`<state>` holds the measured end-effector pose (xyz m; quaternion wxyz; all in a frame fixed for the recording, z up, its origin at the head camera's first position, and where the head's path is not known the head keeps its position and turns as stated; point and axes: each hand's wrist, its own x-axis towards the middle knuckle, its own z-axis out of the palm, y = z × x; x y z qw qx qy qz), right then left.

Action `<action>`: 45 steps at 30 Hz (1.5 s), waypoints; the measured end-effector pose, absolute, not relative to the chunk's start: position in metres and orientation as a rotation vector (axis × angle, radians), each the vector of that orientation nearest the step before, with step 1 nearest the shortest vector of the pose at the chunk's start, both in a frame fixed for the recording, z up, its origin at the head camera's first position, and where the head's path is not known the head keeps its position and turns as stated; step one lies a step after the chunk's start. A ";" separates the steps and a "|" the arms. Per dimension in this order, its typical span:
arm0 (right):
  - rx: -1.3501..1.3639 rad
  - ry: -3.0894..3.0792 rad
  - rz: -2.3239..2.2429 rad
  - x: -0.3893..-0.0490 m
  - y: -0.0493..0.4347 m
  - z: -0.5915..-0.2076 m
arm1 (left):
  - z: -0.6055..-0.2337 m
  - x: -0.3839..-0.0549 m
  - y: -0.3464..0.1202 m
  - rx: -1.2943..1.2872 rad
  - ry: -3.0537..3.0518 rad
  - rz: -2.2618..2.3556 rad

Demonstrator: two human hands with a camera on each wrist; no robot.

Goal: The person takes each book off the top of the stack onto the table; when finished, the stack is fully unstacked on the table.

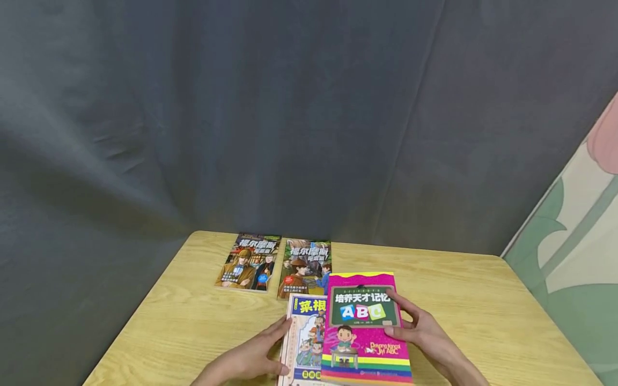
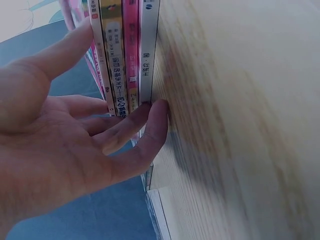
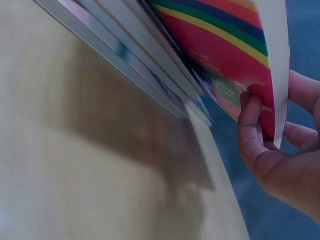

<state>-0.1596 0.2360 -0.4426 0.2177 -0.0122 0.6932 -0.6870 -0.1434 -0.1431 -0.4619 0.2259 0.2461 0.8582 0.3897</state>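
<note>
My right hand (image 1: 425, 332) pinches the right edge of a pink ABC book (image 1: 359, 348), thumb on the cover. In the right wrist view that book is raised and tilted above a stack of books (image 3: 125, 45). Partly covered by it in the head view is the stack's top book, a comic-style book (image 1: 304, 332) with yellow lettering. My left hand (image 1: 256, 348) rests along the stack's left side. In the left wrist view its thumb and loosely bent fingers touch the spines of several books (image 2: 120, 60), one fingertip down by the table.
Two detective comic books, one left (image 1: 248, 262) and one right (image 1: 306, 268), lie side by side at the back of the wooden table (image 1: 463, 311). A dark grey curtain (image 1: 309, 118) hangs behind. At the right is a flower-patterned fabric (image 1: 579, 236).
</note>
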 end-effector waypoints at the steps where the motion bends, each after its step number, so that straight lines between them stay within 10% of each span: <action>1: -0.013 1.950 -1.903 -0.164 0.240 -0.440 | -0.461 -0.144 -0.143 0.682 2.369 1.066; 19: -0.028 2.191 -1.897 -0.262 0.305 -0.441 | -0.454 -0.149 -0.142 0.708 2.370 0.983; 45: -0.178 2.420 -1.308 -0.315 0.301 -0.475 | -0.459 -0.147 -0.147 0.709 2.391 0.964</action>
